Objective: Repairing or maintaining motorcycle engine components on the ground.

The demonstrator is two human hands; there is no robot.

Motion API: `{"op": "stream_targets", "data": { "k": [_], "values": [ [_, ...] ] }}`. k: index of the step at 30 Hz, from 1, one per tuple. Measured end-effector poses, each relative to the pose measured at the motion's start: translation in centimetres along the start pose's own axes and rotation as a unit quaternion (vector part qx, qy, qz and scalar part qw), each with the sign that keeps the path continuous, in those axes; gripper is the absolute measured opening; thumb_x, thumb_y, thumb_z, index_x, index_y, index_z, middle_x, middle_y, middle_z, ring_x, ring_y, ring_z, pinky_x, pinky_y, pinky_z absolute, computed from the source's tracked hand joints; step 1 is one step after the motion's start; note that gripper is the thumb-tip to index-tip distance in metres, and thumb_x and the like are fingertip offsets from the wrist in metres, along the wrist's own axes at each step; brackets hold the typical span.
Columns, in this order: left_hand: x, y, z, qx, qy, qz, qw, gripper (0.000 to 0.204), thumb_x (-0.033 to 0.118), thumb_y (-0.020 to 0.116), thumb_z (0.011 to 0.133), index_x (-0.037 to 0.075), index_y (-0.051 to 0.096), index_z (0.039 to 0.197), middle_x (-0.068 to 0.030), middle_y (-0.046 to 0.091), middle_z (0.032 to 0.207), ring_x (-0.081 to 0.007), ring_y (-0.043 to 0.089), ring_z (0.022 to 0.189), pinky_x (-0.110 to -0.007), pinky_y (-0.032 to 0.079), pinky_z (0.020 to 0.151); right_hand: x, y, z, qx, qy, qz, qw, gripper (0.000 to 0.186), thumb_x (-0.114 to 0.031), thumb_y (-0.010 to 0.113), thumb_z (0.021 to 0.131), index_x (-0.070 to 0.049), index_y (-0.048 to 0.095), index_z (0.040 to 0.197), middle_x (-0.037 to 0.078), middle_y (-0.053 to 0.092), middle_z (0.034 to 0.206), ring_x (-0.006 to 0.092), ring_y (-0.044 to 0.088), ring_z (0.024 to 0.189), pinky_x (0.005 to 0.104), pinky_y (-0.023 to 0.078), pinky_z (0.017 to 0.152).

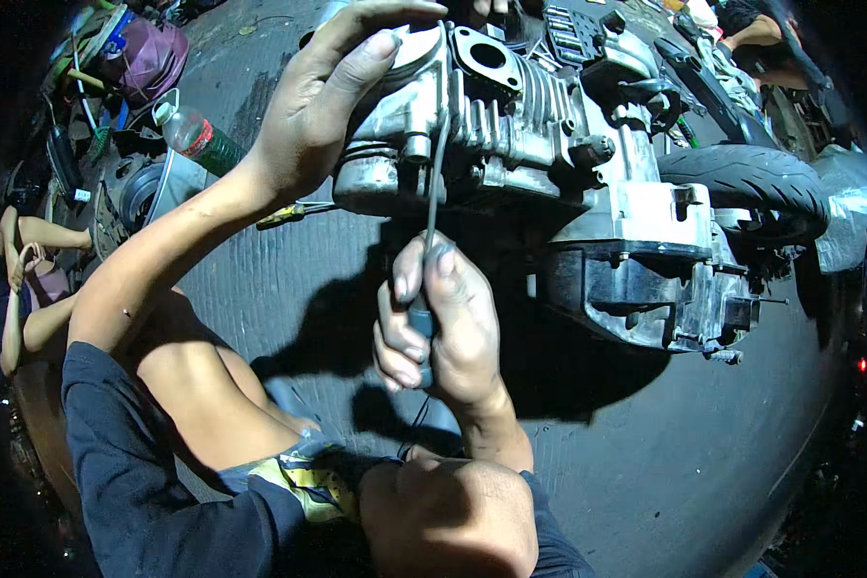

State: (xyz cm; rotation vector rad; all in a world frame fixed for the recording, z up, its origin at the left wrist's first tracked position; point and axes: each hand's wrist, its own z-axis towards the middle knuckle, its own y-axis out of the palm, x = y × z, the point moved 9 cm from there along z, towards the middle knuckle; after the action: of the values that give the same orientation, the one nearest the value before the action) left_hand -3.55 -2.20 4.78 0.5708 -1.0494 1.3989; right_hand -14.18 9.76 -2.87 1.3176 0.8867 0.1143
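My left hand [313, 111] grips the top left of a grimy silver engine [515, 135], thumb bent over its cylinder head, fingertips partly out of view. My right hand [438, 328] is closed round the dark handle of a long screwdriver [434, 188], with my thumb along the base of the shaft. The shaft points up across the front of the finned head, left of an oval black flange [485, 60]; I cannot tell exactly what its tip touches. A yellow-handled tool [277, 218] lies on the floor beside the engine's lower left.
A green bottle [191, 135], a metal rim [135, 193] and purple plastic items [149, 53] are at left, near a seated person [39, 289]. A tyre [742, 178] and socket case [568, 34] sit right and behind. Another person [761, 39] is at upper right.
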Motion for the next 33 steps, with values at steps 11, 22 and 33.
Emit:
{"op": "stream_targets", "data": {
  "k": [11,22,33],
  "values": [
    [0.3,0.3,0.2,0.064,-0.026,-0.004,0.998,0.036,0.019,0.044,0.101,-0.002,0.052,0.128,-0.0113,0.056,0.126,-0.0163,0.050,0.120,-0.030,0.036,0.106,0.6,-1.7,-0.6,0.073,-0.008,-0.110,0.991,0.034,-0.034,0.044,0.106,-0.003,0.047,0.091,0.000,0.041,0.072,0.0043,0.040,0.049,0.0211,0.039,0.040],
    [0.2,-0.1,0.0,0.036,-0.031,0.035,0.998,0.043,0.024,0.038,0.103,0.000,0.047,0.137,-0.0145,0.052,0.137,-0.0200,0.049,0.129,-0.034,0.034,0.112,0.2,-0.3,-0.8,-0.019,0.038,-0.046,0.998,0.042,-0.043,0.037,0.106,-0.004,0.047,0.092,0.000,0.036,0.054,0.0085,0.038,0.039,0.0227,0.039,0.038],
    [0.5,-0.2,0.0,0.029,-0.008,0.054,0.998,0.044,0.025,0.031,0.106,-0.001,0.047,0.138,-0.0149,0.053,0.137,-0.0201,0.052,0.126,-0.033,0.038,0.109,0.0,-2.0,-0.7,0.051,-0.019,-0.148,0.988,0.037,-0.035,0.043,0.106,-0.003,0.050,0.089,-0.001,0.040,0.062,0.0038,0.041,0.047,0.0201,0.038,0.039]
  ]
}}
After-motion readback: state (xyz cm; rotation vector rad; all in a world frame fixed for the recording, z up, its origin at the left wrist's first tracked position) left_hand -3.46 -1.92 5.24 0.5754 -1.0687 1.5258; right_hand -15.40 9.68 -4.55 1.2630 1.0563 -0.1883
